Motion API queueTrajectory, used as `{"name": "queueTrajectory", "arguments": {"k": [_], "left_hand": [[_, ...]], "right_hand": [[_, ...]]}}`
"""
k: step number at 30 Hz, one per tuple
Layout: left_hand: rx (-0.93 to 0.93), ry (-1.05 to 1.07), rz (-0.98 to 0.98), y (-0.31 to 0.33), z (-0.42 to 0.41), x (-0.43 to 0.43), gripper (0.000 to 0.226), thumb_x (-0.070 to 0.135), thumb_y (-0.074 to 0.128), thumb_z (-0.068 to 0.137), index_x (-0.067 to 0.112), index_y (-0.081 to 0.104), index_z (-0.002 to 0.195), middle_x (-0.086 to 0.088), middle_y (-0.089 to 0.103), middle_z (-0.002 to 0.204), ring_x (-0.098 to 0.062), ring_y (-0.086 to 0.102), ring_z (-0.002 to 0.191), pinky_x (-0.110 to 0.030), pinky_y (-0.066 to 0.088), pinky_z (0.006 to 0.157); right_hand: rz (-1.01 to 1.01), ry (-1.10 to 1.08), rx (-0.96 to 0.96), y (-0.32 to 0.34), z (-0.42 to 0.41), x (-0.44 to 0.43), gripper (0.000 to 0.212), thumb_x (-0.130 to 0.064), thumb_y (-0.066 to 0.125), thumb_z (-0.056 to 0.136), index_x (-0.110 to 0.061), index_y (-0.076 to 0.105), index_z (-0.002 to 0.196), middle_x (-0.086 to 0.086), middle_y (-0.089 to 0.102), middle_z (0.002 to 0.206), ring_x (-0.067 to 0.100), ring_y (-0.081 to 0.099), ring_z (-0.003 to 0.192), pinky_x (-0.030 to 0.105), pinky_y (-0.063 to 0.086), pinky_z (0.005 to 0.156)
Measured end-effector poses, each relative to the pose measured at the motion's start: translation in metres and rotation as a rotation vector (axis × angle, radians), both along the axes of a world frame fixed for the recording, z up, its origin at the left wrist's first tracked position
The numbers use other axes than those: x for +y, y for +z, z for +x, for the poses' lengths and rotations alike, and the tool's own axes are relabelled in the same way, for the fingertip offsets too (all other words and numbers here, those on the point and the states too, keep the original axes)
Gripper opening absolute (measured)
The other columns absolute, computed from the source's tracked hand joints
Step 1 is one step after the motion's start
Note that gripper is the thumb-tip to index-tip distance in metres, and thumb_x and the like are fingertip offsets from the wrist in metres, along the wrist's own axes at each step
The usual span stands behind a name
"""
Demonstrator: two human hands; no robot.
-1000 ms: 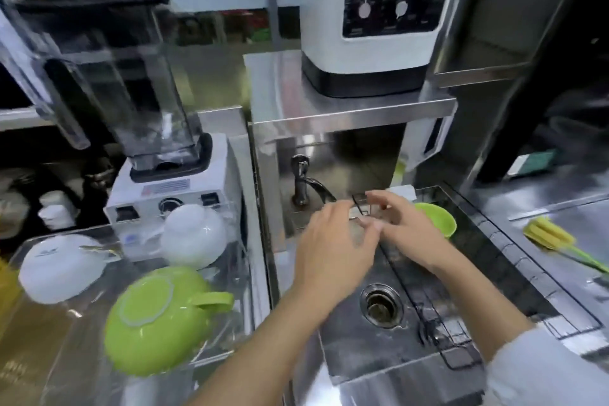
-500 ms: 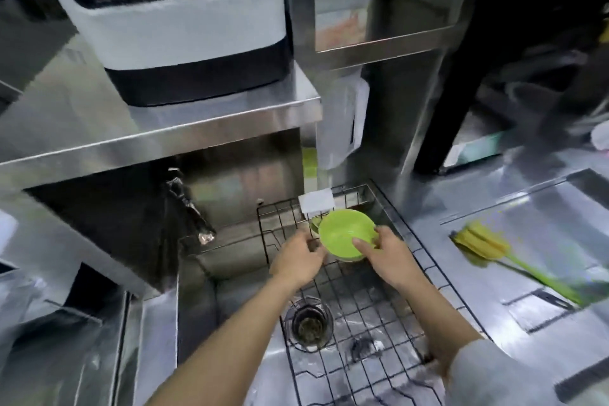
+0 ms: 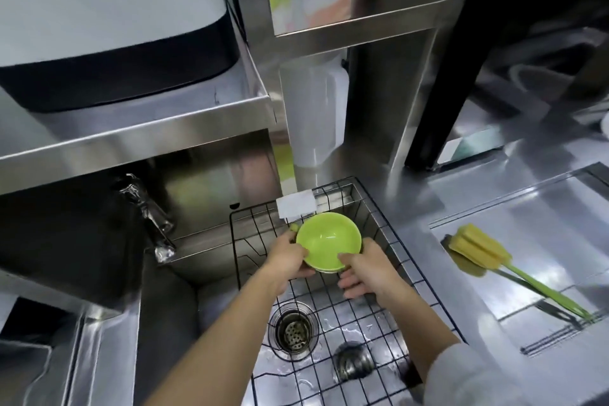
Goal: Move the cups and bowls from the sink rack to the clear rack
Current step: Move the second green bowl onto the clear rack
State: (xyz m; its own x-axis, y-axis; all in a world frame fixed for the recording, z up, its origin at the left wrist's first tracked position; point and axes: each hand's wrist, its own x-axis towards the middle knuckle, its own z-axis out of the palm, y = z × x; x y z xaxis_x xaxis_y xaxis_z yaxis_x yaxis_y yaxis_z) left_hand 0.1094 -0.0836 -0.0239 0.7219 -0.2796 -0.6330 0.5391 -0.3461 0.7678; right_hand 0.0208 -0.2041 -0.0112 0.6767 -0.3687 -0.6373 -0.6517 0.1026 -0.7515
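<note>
Now both hands, left hand (image 3: 287, 260) and right hand (image 3: 366, 270), fingers grasping green bowl (image 3: 329, 241) at centre frame over sink rack (image 3: 389, 234); pickup step, next carry to the unseen clear rack.

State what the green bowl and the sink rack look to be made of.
Green bowl: glossy, opaque, likely glazed ceramic or melamine; soft highlights inside. Sink rack: thin metal wire, seemingly black-coated; dark grid over the steel basin.
</note>
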Motion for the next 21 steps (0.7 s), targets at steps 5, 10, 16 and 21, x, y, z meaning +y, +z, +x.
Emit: {"name": "queueTrajectory", "arguments": {"k": [5, 10, 16, 21], "left_hand": [[0.142, 0.205, -0.161, 0.010, -0.004, 0.006, 0.049, -0.020, 0.032, 0.079, 0.023, 0.048, 0.097, -0.005, 0.057, 0.098, -0.031, 0.057, 0.086, -0.042, 0.051, 0.058], [0.108, 0.232, -0.290, 0.038, -0.002, 0.017, 0.042, -0.011, 0.040, 0.077, 0.020, 0.049, 0.104, -0.011, 0.058, 0.106, -0.030, 0.055, 0.097, -0.042, 0.048, 0.075], [-0.004, 0.207, -0.432, 0.088, -0.007, 0.048, 0.033, 0.055, 0.058, 0.075, 0.024, 0.067, 0.070, 0.005, 0.072, 0.067, -0.014, 0.068, 0.066, -0.032, 0.050, 0.070], [-0.145, 0.191, -0.418, 0.118, -0.020, 0.103, 0.031, 0.049, 0.066, 0.072, 0.025, 0.056, 0.088, 0.003, 0.065, 0.084, -0.018, 0.057, 0.084, -0.033, 0.043, 0.081]], "right_hand": [[0.247, -0.017, -0.123, 0.007, -0.006, 0.001, 0.065, -0.057, 0.064, 0.071, -0.027, 0.038, 0.123, 0.009, 0.054, 0.116, 0.034, 0.060, 0.099, 0.045, 0.058, 0.072], [0.362, -0.146, -0.254, 0.030, -0.001, 0.010, 0.073, -0.078, 0.048, 0.061, -0.032, 0.043, 0.118, 0.006, 0.057, 0.114, 0.033, 0.059, 0.100, 0.051, 0.051, 0.084], [0.304, -0.212, -0.414, 0.064, 0.002, 0.052, 0.059, -0.058, 0.055, 0.077, -0.018, 0.050, 0.120, 0.012, 0.056, 0.125, 0.027, 0.059, 0.108, 0.033, 0.052, 0.062], [0.185, -0.195, -0.581, 0.092, -0.015, 0.103, 0.067, -0.063, 0.069, 0.050, -0.017, 0.058, 0.097, 0.004, 0.064, 0.101, 0.021, 0.063, 0.092, 0.044, 0.051, 0.084]]}}
